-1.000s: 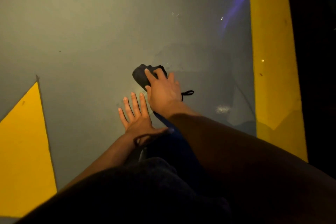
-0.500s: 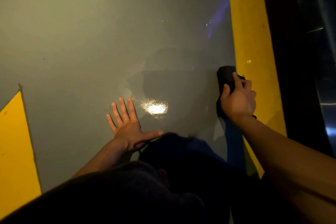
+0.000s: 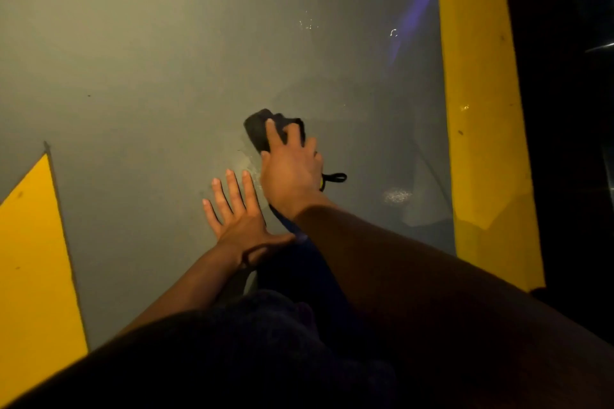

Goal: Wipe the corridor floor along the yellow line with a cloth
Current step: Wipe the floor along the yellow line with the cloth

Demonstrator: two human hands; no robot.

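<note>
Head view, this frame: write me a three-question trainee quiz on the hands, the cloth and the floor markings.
1. True or false: the left hand lies flat on the grey floor with straight, spread fingers.
2. Which hand holds the dark cloth? A) left B) right C) both
3. Fill in: the cloth lies on the ____ floor, apart from the yellow line.

Key: 1 true. 2 B, the right hand has its fingers on the cloth. 3 grey; the yellow triangle is also well clear of the cloth.
</note>
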